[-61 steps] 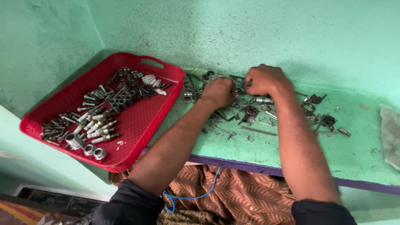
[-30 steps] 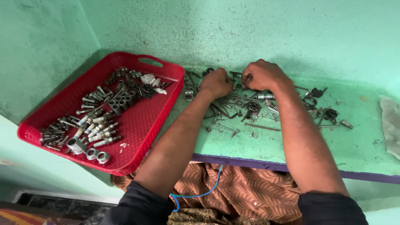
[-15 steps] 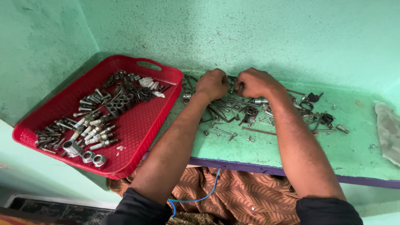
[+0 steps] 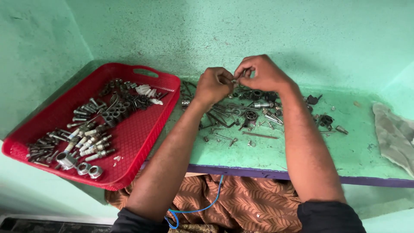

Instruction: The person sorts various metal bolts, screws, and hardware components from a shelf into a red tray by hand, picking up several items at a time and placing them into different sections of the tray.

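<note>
Hands: left hand (image 4: 214, 85) and right hand (image 4: 258, 74), frame centre, fingertips pinching one tiny metal part (image 4: 235, 80), too small to identify.
Tray: red tray (image 4: 146, 125), left, sorted hardware.
Cloth: grey rag (image 4: 394, 133), right edge, cut off.

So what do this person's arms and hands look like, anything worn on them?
Both hands are bare: the left hand and the right hand show no gloves, rings, watch or bands. The forearms are uncovered up to dark, black-looking sleeves pushed up near the elbows at the bottom edge of the view. No markings are visible on them.
</note>
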